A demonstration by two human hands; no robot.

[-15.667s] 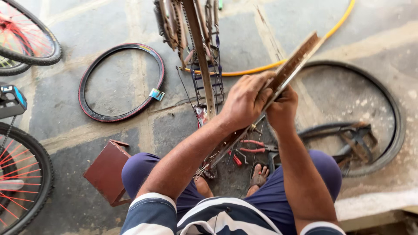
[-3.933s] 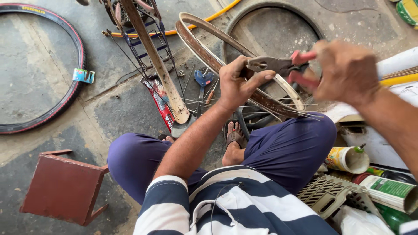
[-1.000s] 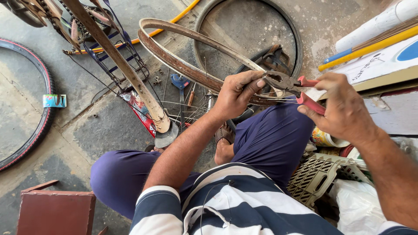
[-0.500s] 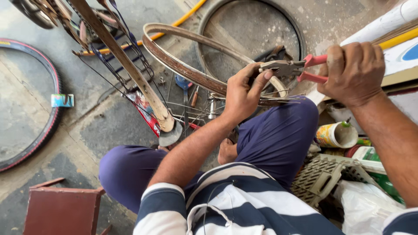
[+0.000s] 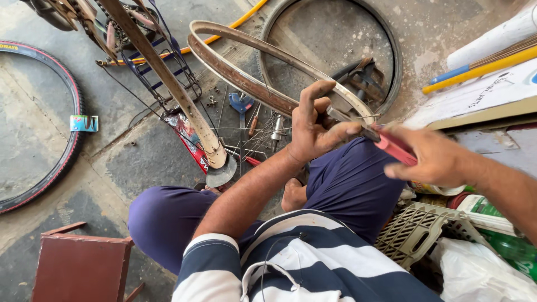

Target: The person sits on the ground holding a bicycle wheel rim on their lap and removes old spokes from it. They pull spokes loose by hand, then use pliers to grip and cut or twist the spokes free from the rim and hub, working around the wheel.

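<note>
Pliers (image 5: 386, 140) with red handles sit in the right hand (image 5: 433, 156), whose fingers are wrapped around the handles; the metal nose points left toward the left hand (image 5: 316, 126). That hand is raised just above the person's knee, thumb and forefinger pinched close together at the pliers' tip, the other fingers lifted and spread. Whether a thin wire or spoke is caught in that pinch is too fine to tell.

Right behind both hands, a rusty bicycle rim (image 5: 257, 84) stands tilted on the concrete floor (image 5: 140, 162), its near arc passing just under the left hand. Loose spokes (image 5: 251, 131) fan out below the rim, with a small blue-handled tool (image 5: 241, 103) lying among them. A black tyre (image 5: 391, 61) lies flat on the floor behind the rim, with a dark bundle of metal parts inside its ring.

To the left, a bicycle frame (image 5: 162, 72) lies across the floor with a worn mudguard running down it, and a yellow hose (image 5: 235, 25) passes behind it. Farther left lies another tyre (image 5: 70, 140), black with a red edge. A brown metal stool (image 5: 81, 268) stands at the lower left. At the right are a plastic crate (image 5: 414, 235), a white bag (image 5: 481, 274) and rolled tubes (image 5: 492, 53) on a board. The person sits in blue trousers and a striped shirt.
</note>
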